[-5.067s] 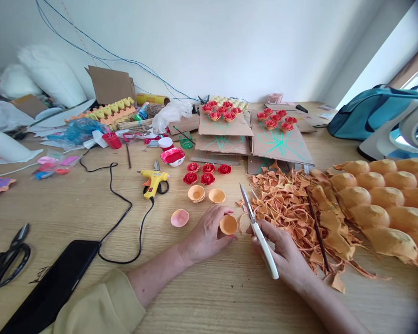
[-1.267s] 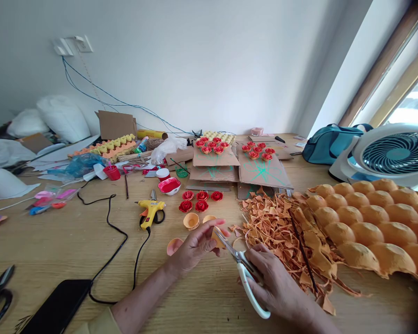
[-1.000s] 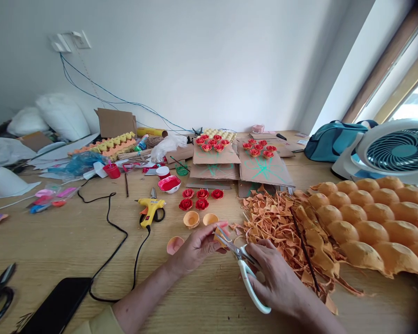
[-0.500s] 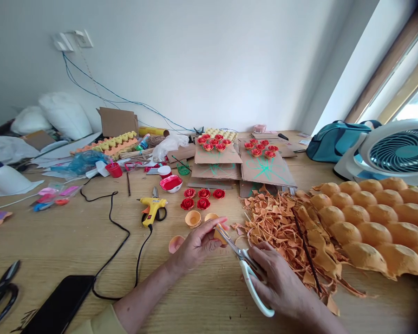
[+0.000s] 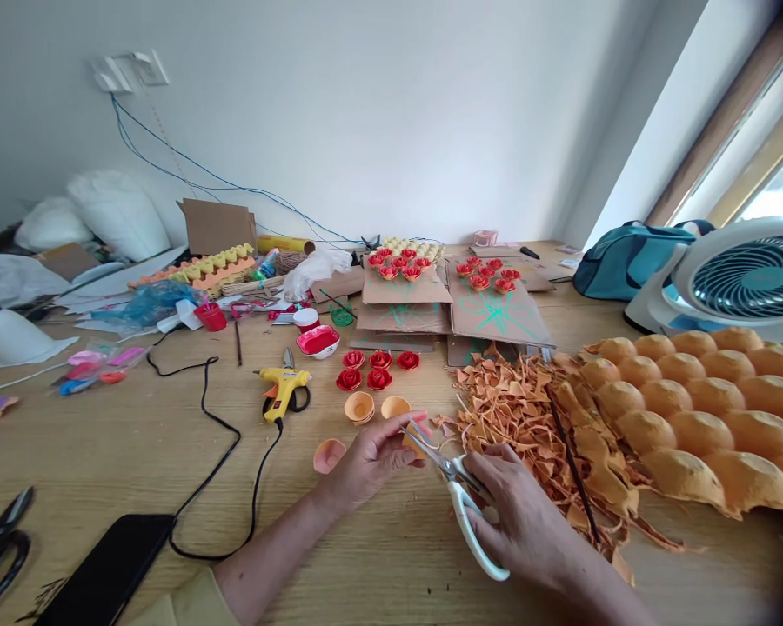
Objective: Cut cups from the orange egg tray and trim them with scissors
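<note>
Left hand (image 5: 365, 461) pinches the orange cup (image 5: 410, 443), right hand (image 5: 522, 522) fingers clamp open scissors (image 5: 460, 489) at its three-o'clock rim, which calls for a steady hold.

The scissors (image 5: 462, 500) have white handles and silver blades. The cup (image 5: 411, 443) at the blades is orange, matching the scrap pile (image 5: 515, 409) and the egg tray (image 5: 692, 409). The tabletop (image 5: 137, 435) shows a light wood grain. The glue gun (image 5: 284, 387) is yellow with a black cord (image 5: 238, 437). The roses (image 5: 365, 369) are red. The cardboard sheets (image 5: 496, 315) are brown with green line markings. The bowl (image 5: 317, 342) is white with red contents. The fan (image 5: 750, 278) is white with a teal grille.
</note>
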`<state>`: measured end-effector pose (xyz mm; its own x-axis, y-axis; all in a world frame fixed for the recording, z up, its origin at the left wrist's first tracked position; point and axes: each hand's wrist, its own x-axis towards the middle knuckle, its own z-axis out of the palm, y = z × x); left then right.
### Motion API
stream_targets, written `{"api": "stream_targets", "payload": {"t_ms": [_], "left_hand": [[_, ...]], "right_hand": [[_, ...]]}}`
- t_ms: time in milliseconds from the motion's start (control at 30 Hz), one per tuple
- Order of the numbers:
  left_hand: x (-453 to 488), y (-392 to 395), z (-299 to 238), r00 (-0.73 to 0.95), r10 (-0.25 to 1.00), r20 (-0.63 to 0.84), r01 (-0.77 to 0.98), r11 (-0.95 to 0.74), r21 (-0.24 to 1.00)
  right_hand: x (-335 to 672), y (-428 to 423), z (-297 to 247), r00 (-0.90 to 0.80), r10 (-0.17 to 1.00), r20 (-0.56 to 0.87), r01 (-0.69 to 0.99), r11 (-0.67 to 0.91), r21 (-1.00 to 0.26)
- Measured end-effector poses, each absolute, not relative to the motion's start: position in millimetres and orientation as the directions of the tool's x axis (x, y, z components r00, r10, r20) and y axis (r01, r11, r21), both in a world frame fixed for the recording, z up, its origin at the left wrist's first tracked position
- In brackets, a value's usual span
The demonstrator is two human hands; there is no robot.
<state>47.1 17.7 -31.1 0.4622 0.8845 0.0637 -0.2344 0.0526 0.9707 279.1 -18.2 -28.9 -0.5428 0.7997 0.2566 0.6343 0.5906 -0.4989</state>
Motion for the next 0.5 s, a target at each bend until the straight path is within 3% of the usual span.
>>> {"api": "stream_targets", "payload": {"t_ms": [300,500], "left_hand": [[47.9,15.5,-28.1,0.417,0.903,0.101,-0.153,-0.04,0.987],[48.3,15.6,-29.5,0.43,0.896,0.106,-0.203,-0.018,0.979]], "right_hand": [[277.1,-19.8,-28.4,-0.544,0.803,0.243,0.634,0.583,-0.509],[278.1,-21.1,-27.9,-0.544,0.812,0.211,0.639,0.564,-0.523]]}}
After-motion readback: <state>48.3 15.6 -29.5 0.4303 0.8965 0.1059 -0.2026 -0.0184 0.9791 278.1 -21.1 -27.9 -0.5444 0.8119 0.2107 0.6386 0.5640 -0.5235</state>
